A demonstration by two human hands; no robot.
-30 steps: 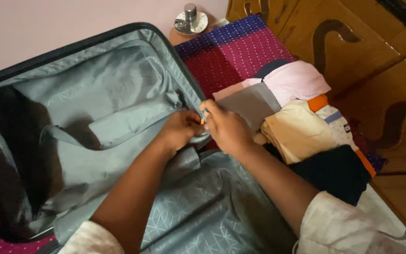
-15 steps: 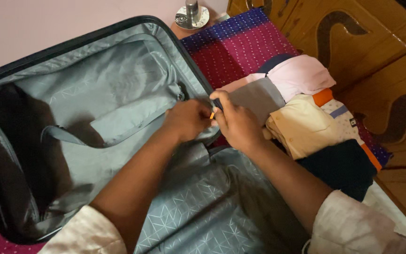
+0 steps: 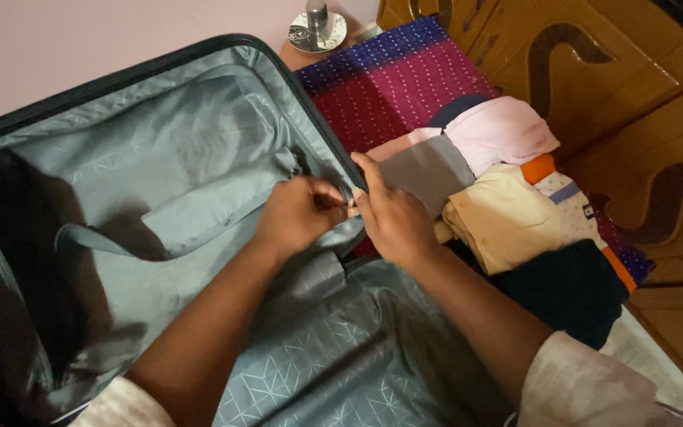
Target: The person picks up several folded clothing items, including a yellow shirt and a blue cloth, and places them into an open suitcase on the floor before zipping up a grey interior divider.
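Use the open grey-lined hard-shell suitcase [image 3: 160,158] as your landmark. Nearest you, its lower half shows a grey lining with a pale geometric pattern [image 3: 310,372], and both your forearms cross it. At the suitcase's right edge, where the two halves meet, your left hand [image 3: 298,213] is curled around a fold of the grey lining and your right hand [image 3: 393,217] pinches a small orange-tipped zip pull [image 3: 351,207] between thumb and fingertips; the two hands touch. Judging from this, the job is working that pull along the lining's zip: keep the left hand pulling the cloth taut and flat, and draw the pull in line with the track so the loose lining does not snag.

Just right of the suitcase lies a heap of folded clothes [image 3: 507,213], grey, pink, cream and black, with the grey piece pressing close to your right hand; it could crowd your wrist. They rest on a magenta and blue dotted bedspread [image 3: 389,87]. Beyond the suitcase's far right corner stands a small metal cylinder on a patterned round plate [image 3: 318,28], with a carved wooden cupboard [image 3: 618,63] to the right.
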